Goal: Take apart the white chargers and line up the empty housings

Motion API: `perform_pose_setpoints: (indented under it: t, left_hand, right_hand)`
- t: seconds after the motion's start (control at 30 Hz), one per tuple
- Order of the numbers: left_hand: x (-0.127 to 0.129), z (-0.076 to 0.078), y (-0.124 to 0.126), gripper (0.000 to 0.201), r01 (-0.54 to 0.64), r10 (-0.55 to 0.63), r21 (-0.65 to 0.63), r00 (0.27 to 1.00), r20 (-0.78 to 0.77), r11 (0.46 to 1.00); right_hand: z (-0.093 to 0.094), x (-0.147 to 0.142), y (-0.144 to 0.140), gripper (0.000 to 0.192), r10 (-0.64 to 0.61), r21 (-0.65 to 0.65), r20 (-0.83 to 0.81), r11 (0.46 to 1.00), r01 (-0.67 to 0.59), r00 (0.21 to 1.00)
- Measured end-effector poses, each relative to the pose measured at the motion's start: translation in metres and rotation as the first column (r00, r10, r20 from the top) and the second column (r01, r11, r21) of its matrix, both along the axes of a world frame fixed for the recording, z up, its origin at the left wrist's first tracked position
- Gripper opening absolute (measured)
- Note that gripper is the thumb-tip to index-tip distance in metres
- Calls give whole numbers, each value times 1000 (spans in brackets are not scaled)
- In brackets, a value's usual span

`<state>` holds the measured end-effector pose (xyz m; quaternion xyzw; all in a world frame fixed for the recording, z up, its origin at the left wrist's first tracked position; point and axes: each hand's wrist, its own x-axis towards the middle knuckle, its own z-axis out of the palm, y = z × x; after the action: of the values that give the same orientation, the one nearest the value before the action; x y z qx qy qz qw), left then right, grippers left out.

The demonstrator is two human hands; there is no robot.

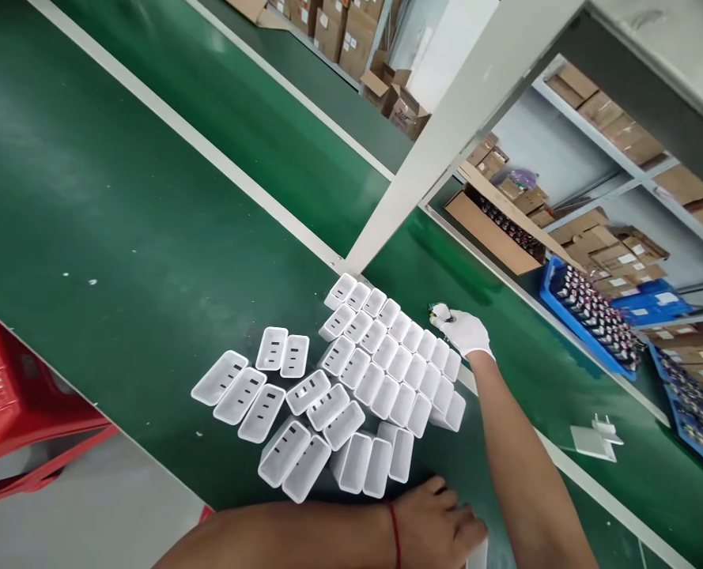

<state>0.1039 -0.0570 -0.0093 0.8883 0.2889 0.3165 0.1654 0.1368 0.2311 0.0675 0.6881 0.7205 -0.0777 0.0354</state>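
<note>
My right hand (465, 332), in a white glove, is stretched over the table beyond the white cases, its fingers closed on a small circuit board (432, 309) with dark parts, mostly covered by the fingers. Near the bottom edge my left hand (440, 518), bare with a red string at the wrist, curls its fingers over a white plastic case (478, 555), which the frame cuts off. Between my arms and the metal post, many open white plastic cases (398, 362) stand packed in rows. Looser cases (262, 412) with dark slots inside lie to the left.
A green table (149, 261) with pale strips runs across the view. A metal post (410, 174) rises behind the cases. Blue trays (588, 316) of small parts sit at the right, near a white plug adapter (597, 438). Red stools (24, 395) stand at the left; cartons fill shelves behind.
</note>
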Motion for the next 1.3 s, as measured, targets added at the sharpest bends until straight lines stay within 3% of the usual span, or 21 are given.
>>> perform_pose_setpoints:
  t: [0.07,0.17,0.23,0.33,0.4,0.5,0.63,0.87,1.1,1.3]
  left_hand:
    - [-5,5,3,48,40,-42,-93,999,-26,995]
    - [-11,13,8,46,91,-103,-205,993,-53,975]
    - [-14,16,10,44,104,-113,-243,993,-26,964]
    - [-17,18,11,44,98,-95,-315,995,25,944]
    - [-17,18,13,50,118,-87,-368,991,100,922]
    - [-17,17,15,56,117,-28,-469,981,191,875]
    - [-17,15,17,52,140,-35,-513,977,210,847]
    - [-17,17,17,57,85,-29,-537,993,113,839]
    - [-16,19,17,58,86,-35,-543,994,103,836]
    - [-15,19,18,56,95,-39,-549,993,112,831]
  right_hand:
    - [6,15,-9,37,-27,76,-42,997,30,999]
    - [17,55,-38,60,-96,208,-167,969,131,981]
    - [22,91,-71,70,-129,254,-275,946,201,953]
    - [27,142,-137,66,-111,260,-416,936,236,902]
    - [30,166,-185,57,-20,280,-447,946,162,894]
    - [34,185,-246,50,187,342,-384,938,-49,904]
    - [37,187,-293,61,344,402,-334,894,-197,878]
    - [40,167,-294,48,491,423,-96,808,-411,866]
    - [48,155,-284,30,507,326,12,813,-483,862]
    - [52,143,-280,15,474,267,65,840,-473,878]
